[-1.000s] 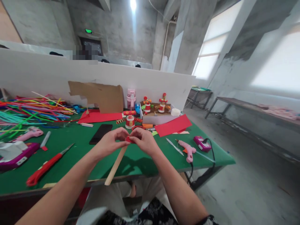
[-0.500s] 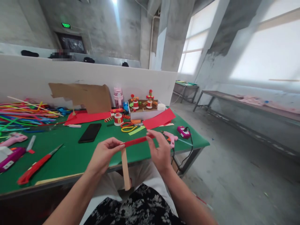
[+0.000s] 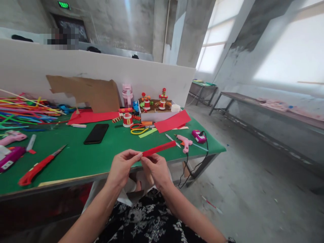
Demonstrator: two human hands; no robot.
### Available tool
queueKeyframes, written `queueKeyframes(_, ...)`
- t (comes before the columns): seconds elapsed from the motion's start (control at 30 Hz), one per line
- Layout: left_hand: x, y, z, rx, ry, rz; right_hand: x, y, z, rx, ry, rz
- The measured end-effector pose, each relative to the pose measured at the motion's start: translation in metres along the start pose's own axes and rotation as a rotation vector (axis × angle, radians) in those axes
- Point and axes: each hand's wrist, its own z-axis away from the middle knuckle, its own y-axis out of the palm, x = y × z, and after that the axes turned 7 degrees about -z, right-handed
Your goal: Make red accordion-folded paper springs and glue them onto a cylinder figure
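Observation:
A narrow red paper strip (image 3: 162, 147) reaches out to the right from my fingertips, above the table's front edge. My left hand (image 3: 123, 168) pinches its near end between thumb and forefinger. Close beside it, my right hand (image 3: 157, 170) is closed at the same end, thumb and fingers pressed together where the strips meet. A tan paper strip (image 3: 149, 173) hangs down from there, partly hidden by my right fingers. Beyond the red strip's far end lie a white pen (image 3: 170, 137) and a pink glue gun (image 3: 186, 143).
On the green table (image 3: 98, 165) lie a black phone (image 3: 96, 133), a red-handled knife (image 3: 42, 166), yellow-and-red scissors (image 3: 139, 131) and red paper sheets (image 3: 173, 121). A paper-cup figure (image 3: 128, 119) stands near a box with similar figures. Colourful pipe cleaners (image 3: 30, 111) pile up at left.
My right hand has moved left from the red strip's far end to beside my left hand. The strip's far end now points free, and the view has tilted down slightly.

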Motion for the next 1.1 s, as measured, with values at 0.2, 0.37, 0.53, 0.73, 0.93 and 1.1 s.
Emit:
queueKeyframes(0.2,0.0,-0.004,0.005,0.03,0.143,-0.299,0.006,-0.01,0.003,-0.041,-0.206,0.381)
queueKeyframes(0.37,-0.002,-0.009,0.007,0.123,0.382,-0.537,0.011,-0.018,-0.002,0.04,-0.253,0.531)
queueKeyframes(0.53,0.012,-0.01,0.003,0.2,0.225,-0.483,0.003,-0.032,-0.013,0.203,-0.13,0.578)
queueKeyframes(0.73,0.02,-0.013,0.004,0.328,0.011,-0.32,0.023,-0.036,-0.012,0.382,-0.142,0.827)
queueKeyframes(0.93,0.004,-0.026,-0.004,0.133,-0.2,0.135,0.046,-0.06,-0.02,0.226,0.003,0.433)
queueKeyframes(1.1,0.003,-0.015,-0.002,-0.007,-0.289,0.405,0.009,-0.049,-0.019,-0.083,0.142,-0.133)
